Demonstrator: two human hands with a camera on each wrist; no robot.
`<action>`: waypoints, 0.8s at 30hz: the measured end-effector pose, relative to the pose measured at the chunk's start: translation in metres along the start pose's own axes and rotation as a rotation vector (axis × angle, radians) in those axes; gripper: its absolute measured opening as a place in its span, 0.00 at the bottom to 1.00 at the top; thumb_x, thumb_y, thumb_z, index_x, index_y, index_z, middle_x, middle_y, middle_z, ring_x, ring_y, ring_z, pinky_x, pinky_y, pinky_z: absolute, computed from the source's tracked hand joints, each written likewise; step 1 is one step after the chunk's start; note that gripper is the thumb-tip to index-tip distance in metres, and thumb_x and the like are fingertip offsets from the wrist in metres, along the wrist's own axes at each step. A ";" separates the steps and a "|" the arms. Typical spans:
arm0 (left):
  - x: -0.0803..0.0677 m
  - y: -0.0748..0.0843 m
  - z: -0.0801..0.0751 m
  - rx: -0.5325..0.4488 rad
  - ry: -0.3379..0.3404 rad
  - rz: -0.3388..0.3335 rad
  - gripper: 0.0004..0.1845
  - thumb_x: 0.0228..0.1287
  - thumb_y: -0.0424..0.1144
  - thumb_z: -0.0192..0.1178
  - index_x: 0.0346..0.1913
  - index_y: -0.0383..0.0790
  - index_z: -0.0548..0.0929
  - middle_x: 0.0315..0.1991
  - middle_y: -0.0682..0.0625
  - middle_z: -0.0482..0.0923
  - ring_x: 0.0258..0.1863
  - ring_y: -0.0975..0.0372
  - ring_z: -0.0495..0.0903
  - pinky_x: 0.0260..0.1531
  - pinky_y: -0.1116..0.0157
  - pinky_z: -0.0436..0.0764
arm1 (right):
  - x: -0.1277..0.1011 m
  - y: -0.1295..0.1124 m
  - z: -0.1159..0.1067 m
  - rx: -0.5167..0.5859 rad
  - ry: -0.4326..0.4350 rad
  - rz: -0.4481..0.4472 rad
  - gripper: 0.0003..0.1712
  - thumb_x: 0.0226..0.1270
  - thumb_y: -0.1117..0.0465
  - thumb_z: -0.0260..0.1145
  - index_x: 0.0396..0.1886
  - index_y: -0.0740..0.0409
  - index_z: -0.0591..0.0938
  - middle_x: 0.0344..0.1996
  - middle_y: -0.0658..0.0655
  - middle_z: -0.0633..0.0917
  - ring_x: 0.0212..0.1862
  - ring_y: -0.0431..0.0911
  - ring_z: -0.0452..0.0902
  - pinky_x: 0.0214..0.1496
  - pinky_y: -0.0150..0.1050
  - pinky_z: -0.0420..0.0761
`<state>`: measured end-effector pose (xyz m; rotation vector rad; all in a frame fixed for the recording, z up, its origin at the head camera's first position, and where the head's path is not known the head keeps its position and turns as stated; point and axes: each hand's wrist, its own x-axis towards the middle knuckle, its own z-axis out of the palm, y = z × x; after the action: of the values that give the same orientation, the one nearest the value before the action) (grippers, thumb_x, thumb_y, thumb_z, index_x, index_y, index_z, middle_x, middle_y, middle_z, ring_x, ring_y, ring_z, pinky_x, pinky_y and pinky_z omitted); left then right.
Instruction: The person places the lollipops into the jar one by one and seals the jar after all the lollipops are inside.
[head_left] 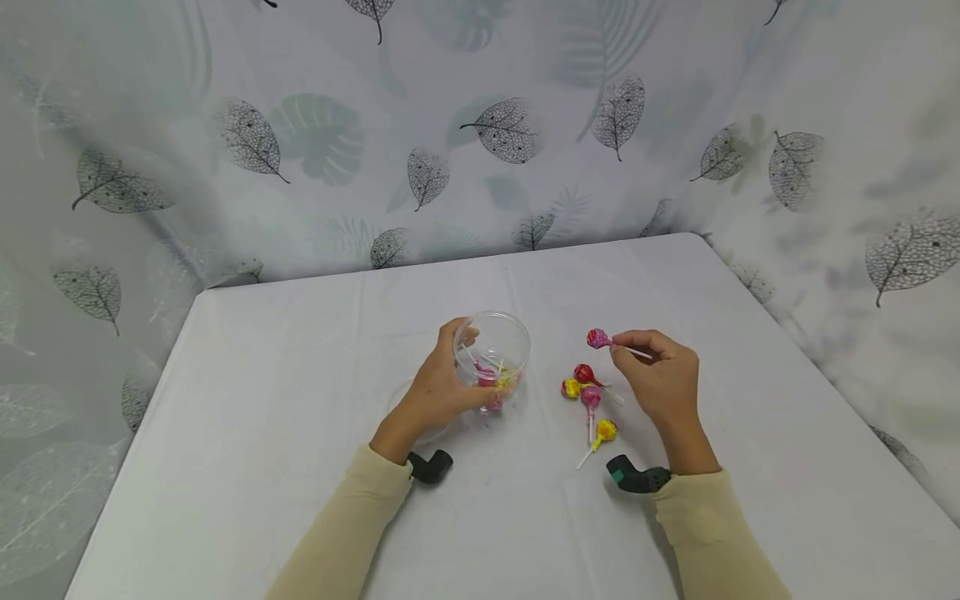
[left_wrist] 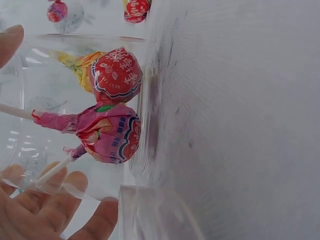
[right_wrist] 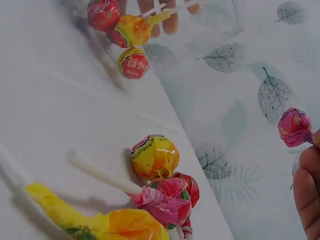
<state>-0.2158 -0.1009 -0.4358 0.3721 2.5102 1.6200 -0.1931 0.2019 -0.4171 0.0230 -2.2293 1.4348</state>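
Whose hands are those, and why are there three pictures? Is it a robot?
No robot, just a person with two bare hands. The big picture comes from a camera on their head, looking forward and down. The other two come from cameras worn on the wrists, one on each.

The left hand grips a clear tub with some lollipops inside. The right hand holds a pink lollipop by its stick. Four more lollipops lie on the white table between the hands.
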 end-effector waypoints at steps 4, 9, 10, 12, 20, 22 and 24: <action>0.000 0.000 0.000 -0.011 0.003 -0.009 0.60 0.48 0.45 0.84 0.79 0.56 0.54 0.77 0.51 0.66 0.72 0.50 0.69 0.69 0.44 0.69 | 0.001 -0.002 0.001 0.010 -0.001 -0.021 0.05 0.68 0.67 0.73 0.40 0.66 0.90 0.39 0.61 0.90 0.40 0.29 0.84 0.44 0.22 0.81; 0.000 0.000 0.001 0.011 0.011 -0.009 0.60 0.48 0.47 0.84 0.79 0.56 0.54 0.76 0.53 0.67 0.72 0.51 0.69 0.69 0.43 0.69 | 0.003 -0.007 0.003 0.034 -0.002 -0.046 0.04 0.67 0.68 0.73 0.39 0.66 0.90 0.38 0.62 0.90 0.39 0.30 0.84 0.44 0.22 0.82; 0.000 0.000 0.001 0.014 0.012 -0.010 0.60 0.48 0.47 0.84 0.79 0.56 0.54 0.76 0.54 0.67 0.72 0.51 0.69 0.69 0.43 0.69 | 0.004 -0.008 0.003 0.042 -0.003 -0.053 0.04 0.67 0.68 0.73 0.38 0.66 0.90 0.37 0.62 0.90 0.39 0.30 0.85 0.44 0.23 0.82; 0.000 0.000 0.001 0.019 0.012 -0.007 0.60 0.48 0.47 0.84 0.79 0.55 0.53 0.76 0.53 0.67 0.72 0.51 0.68 0.69 0.43 0.69 | 0.005 -0.011 0.003 0.056 -0.006 -0.064 0.04 0.66 0.69 0.73 0.37 0.66 0.90 0.36 0.63 0.89 0.39 0.31 0.85 0.43 0.23 0.82; 0.000 -0.002 0.000 0.001 -0.003 0.036 0.60 0.48 0.46 0.84 0.79 0.55 0.54 0.76 0.48 0.67 0.73 0.52 0.68 0.71 0.44 0.67 | 0.016 -0.026 0.001 0.139 -0.033 -0.122 0.03 0.64 0.72 0.71 0.36 0.69 0.89 0.34 0.63 0.89 0.38 0.36 0.86 0.43 0.25 0.84; 0.000 -0.003 -0.001 -0.002 -0.008 0.061 0.60 0.48 0.45 0.84 0.78 0.54 0.54 0.76 0.45 0.68 0.73 0.51 0.68 0.72 0.45 0.66 | 0.018 -0.029 0.002 0.142 -0.044 -0.133 0.04 0.64 0.72 0.70 0.36 0.68 0.89 0.34 0.63 0.89 0.38 0.37 0.85 0.43 0.26 0.84; 0.000 -0.003 -0.001 0.000 -0.009 0.073 0.59 0.48 0.44 0.84 0.78 0.53 0.54 0.76 0.43 0.67 0.74 0.51 0.68 0.72 0.46 0.66 | 0.020 -0.032 0.002 0.144 -0.055 -0.140 0.04 0.64 0.72 0.70 0.36 0.68 0.89 0.34 0.62 0.89 0.38 0.38 0.85 0.43 0.26 0.84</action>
<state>-0.2169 -0.1030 -0.4379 0.4751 2.5175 1.6400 -0.2029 0.1901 -0.3824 0.2645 -2.1174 1.5299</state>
